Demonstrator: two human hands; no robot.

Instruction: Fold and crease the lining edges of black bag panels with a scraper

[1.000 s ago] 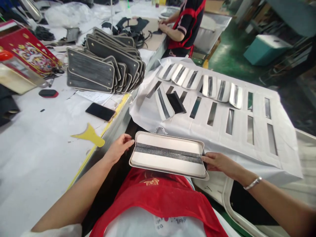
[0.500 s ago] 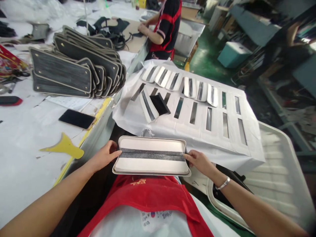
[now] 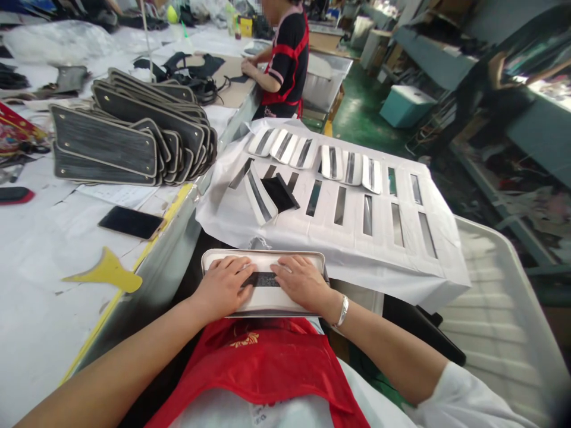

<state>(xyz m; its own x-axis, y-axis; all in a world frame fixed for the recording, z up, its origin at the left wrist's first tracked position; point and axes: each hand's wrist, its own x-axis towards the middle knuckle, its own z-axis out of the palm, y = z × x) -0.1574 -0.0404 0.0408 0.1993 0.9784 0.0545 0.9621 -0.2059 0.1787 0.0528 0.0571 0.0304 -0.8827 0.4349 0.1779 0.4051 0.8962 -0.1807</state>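
A white panel point(image 3: 263, 301) with rounded corners and a dark strip along its middle lies across my lap, in front of the red apron. My left hand point(image 3: 226, 284) rests flat on its left half, fingers spread. On the right half lies my right hand point(image 3: 300, 282), palm down, fingers stretched out. Between the fingertips of both hands a piece of the dark strip shows. Just beyond is a white-covered surface point(image 3: 285, 229) with rows of slots, several similar white panels point(image 3: 331, 163) and a black piece point(image 3: 280, 193).
On the left table point(image 3: 40, 267) are a stack of dark panels point(image 3: 104, 142), a phone point(image 3: 131, 222) and a yellow tool point(image 3: 106, 271). A person point(image 3: 289, 59) works at the far side. A pale tray point(image 3: 495, 309) stands at the right.
Both hands have moved inward from the panel's two ends, where they pinched its edges, and now lie flat on top of it. The view has shifted slightly.
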